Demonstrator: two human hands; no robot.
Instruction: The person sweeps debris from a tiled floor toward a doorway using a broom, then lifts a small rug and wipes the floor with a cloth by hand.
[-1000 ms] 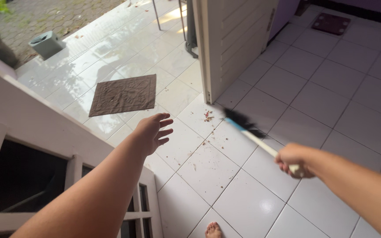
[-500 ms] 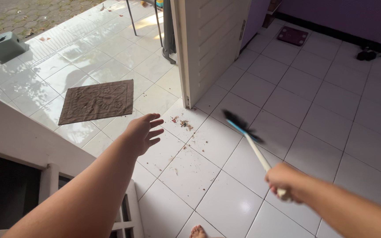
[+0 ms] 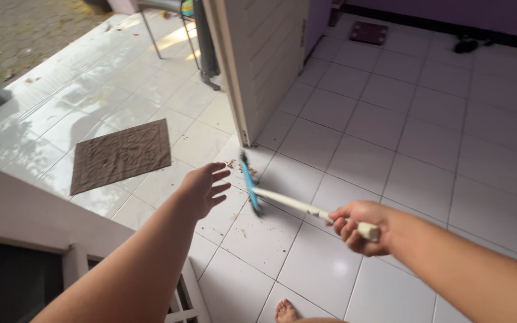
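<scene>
My right hand (image 3: 358,226) grips the cream handle of a short broom (image 3: 282,199). Its blue head with dark bristles is down on the white floor tiles by the doorway, beside a small heap of reddish-brown dirt (image 3: 234,165). My left hand (image 3: 204,186) hangs in the air just left of the broom head, fingers spread, holding nothing. More crumbs are scattered over the tile below the broom (image 3: 243,230).
A white slatted door (image 3: 264,60) stands open beyond the broom. A brown doormat (image 3: 121,154) lies outside on the porch tiles. A white window frame (image 3: 85,263) is at lower left, metal chair legs (image 3: 151,30) are at the top, and my bare toes (image 3: 286,311) show below.
The broom head has swung left and down from mid-air to the floor by the dirt heap. My view has shifted toward the room; my left hand stays outstretched.
</scene>
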